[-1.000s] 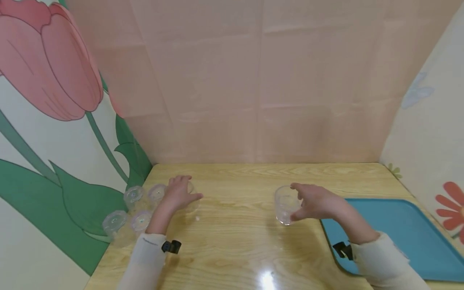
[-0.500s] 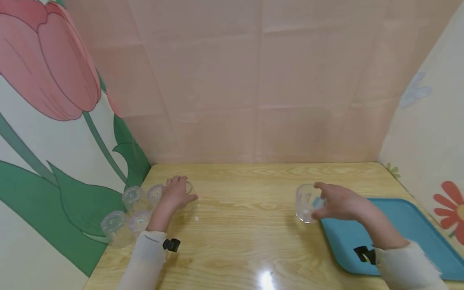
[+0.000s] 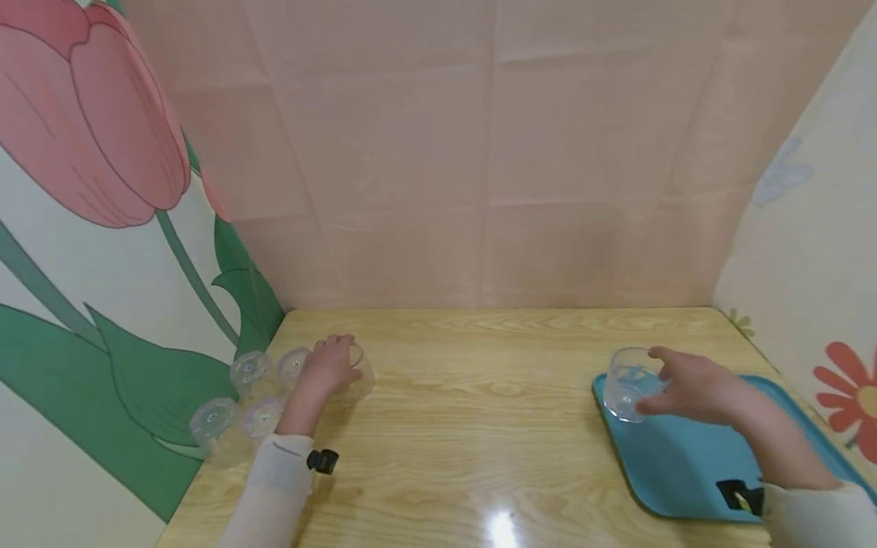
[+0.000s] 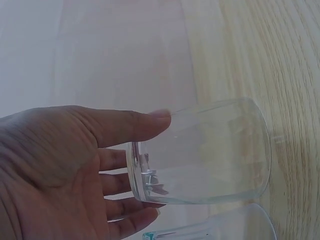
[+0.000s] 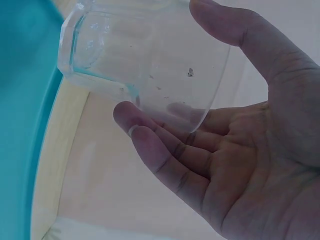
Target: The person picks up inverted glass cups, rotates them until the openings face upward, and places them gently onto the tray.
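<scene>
Clear cup (image 3: 625,392): just brought over right-side tray (image 3: 674,460), unreleased, pinched by right hand (image 3: 692,386); left cup (image 4: 215,155): apparently pinched by left hand (image 4: 57,165).

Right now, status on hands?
Left hand grips glass; four more glasses beside it. Right hand holds another glass at tray, far-left corner. No blockage seen.

Left hand (image 3: 330,367) hides part of 1 clear cup (image 3: 366,383).

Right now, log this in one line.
left hand: grips clear cup | right hand: holds another cup over edge of blue tray
</scene>
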A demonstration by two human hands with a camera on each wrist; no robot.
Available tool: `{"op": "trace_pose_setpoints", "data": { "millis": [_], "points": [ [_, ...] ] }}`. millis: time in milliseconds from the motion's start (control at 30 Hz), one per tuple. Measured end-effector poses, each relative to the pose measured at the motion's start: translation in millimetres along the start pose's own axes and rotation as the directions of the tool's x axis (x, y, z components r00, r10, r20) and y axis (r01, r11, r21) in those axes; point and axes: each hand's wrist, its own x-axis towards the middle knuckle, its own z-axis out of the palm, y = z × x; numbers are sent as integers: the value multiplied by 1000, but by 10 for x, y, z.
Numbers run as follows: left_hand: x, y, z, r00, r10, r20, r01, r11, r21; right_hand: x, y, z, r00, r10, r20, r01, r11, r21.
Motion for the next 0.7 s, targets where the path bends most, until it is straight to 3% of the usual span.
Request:
{"op": "trace_pose_setpoints", "data": {
  "millis": [533, 700],
  "points": [
    [-25, 5, -55, 1000, -2, 8, 2, 999, -48, -153, 680, -47, 991, 130, -32, -131, 991, 0],
    [-16, 23, -85, 1000, -5, 22, 6, 999, -43, -200, 863, -64, 979, 202, 4, -202, 979, 16]
  ]
}}
